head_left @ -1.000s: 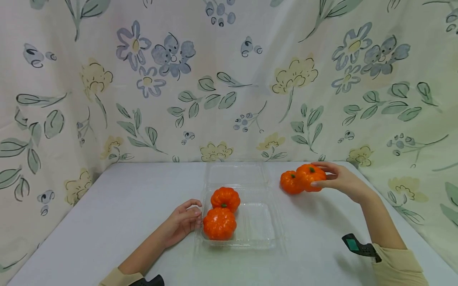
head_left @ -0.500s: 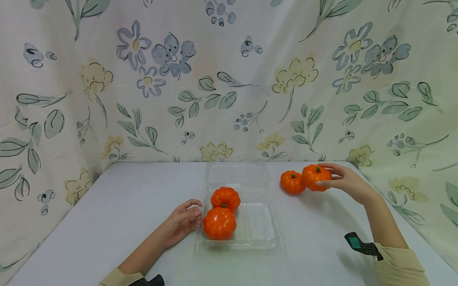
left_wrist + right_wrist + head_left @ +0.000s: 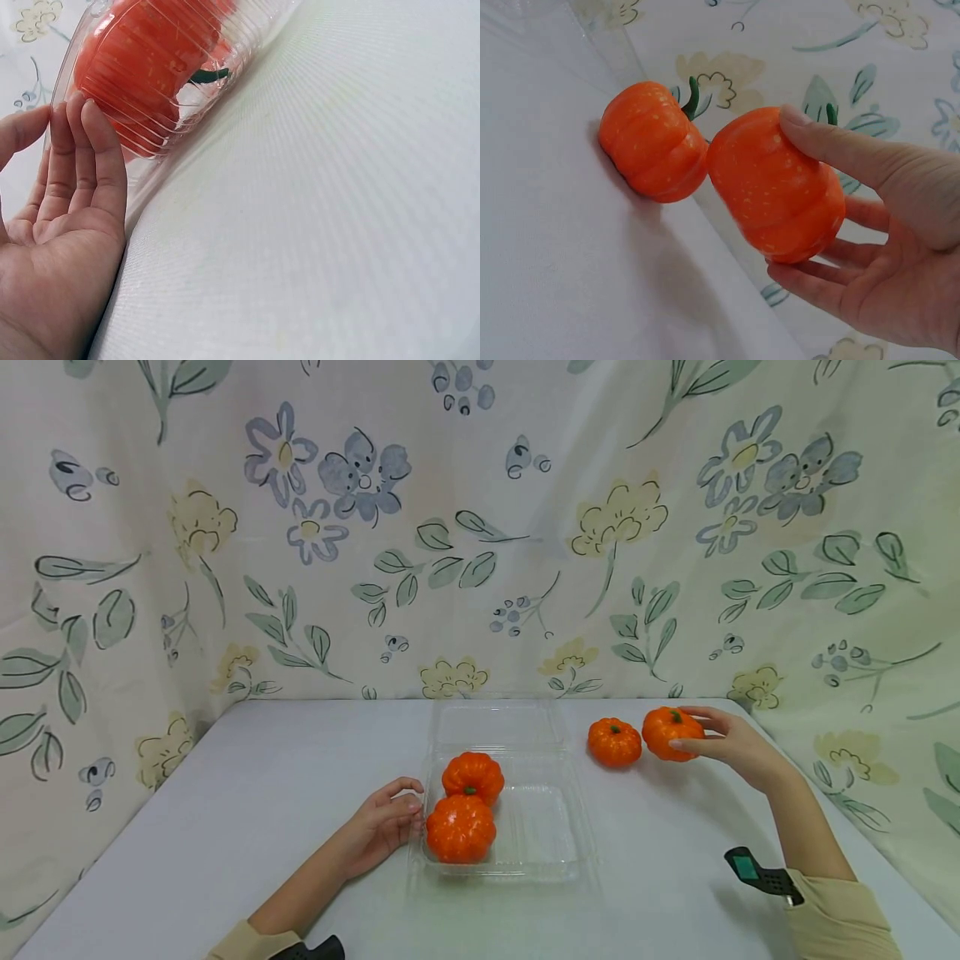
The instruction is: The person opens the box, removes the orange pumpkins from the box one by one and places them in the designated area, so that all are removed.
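My right hand (image 3: 731, 747) grips a small orange toy pumpkin (image 3: 670, 734), thumb on one side and fingers round the other; in the right wrist view the held pumpkin (image 3: 776, 187) looks raised off the table. Just left of it a second toy pumpkin (image 3: 614, 742) with a green stem sits on the table. A clear plastic clamshell container (image 3: 536, 827) stands with its lid open towards the back. Two toy pumpkins, a rear one (image 3: 474, 777) and a front one (image 3: 461, 831), lie in its left half. At its left side my left hand (image 3: 71, 202) pinches the rim between thumb and fingers.
The white table (image 3: 300, 760) runs back to a floral cloth (image 3: 480, 527) hanging behind it. The container's raised-edge lid (image 3: 495, 725) lies at the back. Black straps (image 3: 765, 878) sit on the wrists.
My right hand has moved the held pumpkin slightly right, away from the other loose pumpkin, so a gap shows between them in the head view. My left hand and the container stay put.
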The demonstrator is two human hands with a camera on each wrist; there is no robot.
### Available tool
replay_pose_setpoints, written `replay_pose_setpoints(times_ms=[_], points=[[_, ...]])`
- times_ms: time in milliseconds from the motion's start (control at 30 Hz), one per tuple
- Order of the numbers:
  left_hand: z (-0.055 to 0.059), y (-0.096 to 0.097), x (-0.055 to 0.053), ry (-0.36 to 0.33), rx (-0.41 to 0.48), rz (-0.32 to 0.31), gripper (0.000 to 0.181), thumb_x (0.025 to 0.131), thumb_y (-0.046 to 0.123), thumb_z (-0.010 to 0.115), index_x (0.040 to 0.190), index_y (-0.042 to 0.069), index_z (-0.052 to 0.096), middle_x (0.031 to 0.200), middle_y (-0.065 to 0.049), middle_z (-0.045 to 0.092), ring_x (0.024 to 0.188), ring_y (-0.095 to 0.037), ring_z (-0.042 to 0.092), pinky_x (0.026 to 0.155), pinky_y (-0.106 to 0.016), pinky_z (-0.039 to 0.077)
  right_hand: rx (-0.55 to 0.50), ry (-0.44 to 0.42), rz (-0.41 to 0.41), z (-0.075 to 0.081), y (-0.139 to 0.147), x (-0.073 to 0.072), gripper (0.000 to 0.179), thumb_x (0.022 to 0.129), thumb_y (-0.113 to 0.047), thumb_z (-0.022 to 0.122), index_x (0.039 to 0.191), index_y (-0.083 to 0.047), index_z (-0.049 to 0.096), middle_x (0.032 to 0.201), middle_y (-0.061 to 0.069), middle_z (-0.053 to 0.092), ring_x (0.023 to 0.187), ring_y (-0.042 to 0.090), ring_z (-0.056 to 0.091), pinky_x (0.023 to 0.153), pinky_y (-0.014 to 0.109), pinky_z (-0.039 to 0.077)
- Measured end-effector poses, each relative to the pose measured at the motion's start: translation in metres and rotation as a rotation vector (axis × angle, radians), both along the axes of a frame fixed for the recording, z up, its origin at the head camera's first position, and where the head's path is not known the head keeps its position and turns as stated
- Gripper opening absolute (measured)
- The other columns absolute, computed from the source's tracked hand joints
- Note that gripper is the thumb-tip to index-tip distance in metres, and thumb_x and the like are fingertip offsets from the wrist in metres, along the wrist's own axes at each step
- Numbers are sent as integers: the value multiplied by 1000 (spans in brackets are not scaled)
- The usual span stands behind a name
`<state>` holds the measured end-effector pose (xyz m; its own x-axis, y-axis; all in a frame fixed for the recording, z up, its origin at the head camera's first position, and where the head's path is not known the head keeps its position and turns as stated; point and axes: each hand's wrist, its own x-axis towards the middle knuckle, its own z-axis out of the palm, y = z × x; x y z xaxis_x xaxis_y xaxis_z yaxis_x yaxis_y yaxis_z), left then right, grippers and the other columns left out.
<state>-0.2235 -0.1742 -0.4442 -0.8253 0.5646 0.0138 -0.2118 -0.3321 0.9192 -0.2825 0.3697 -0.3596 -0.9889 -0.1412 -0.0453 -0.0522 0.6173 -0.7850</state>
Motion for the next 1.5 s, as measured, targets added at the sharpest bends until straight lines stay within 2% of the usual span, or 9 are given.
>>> replay_pose_setpoints(times_ms=[200, 800, 1233, 1500], points=[[0, 0, 0, 13, 3, -8, 16, 111, 8, 42, 122, 15, 50, 94, 6, 66, 87, -8, 64, 89, -21, 57, 36, -18, -39, -6, 6, -2, 85, 102, -37, 69, 162, 4, 26, 159, 39, 30, 141, 58, 32, 108, 75, 39], [-2, -1, -1, 23, 12, -14, 18, 111, 7, 40, 123, 15, 50, 95, 6, 66, 88, -8, 64, 89, -21, 57, 48, -78, -82, -22, 18, -6, 90, 102, -40, 69, 162, 6, 21, 160, 44, 20, 142, 61, 27, 112, 73, 37], [-2, -2, -1, 28, 12, -14, 16, 111, 8, 41, 124, 13, 48, 95, 6, 66, 87, -8, 64, 89, -21, 57, 24, -94, -88, -31, 20, -8, 89, 102, -39, 69, 162, 6, 21, 160, 44, 19, 142, 60, 30, 113, 70, 39], [0, 0, 0, 4, -1, -2, 14, 111, 8, 43, 123, 14, 49, 94, 5, 65, 87, -9, 64, 88, -20, 57, 5, -108, -108, -37, 19, -10, 90, 102, -39, 69, 162, 6, 20, 160, 44, 19, 141, 59, 32, 113, 67, 41]])
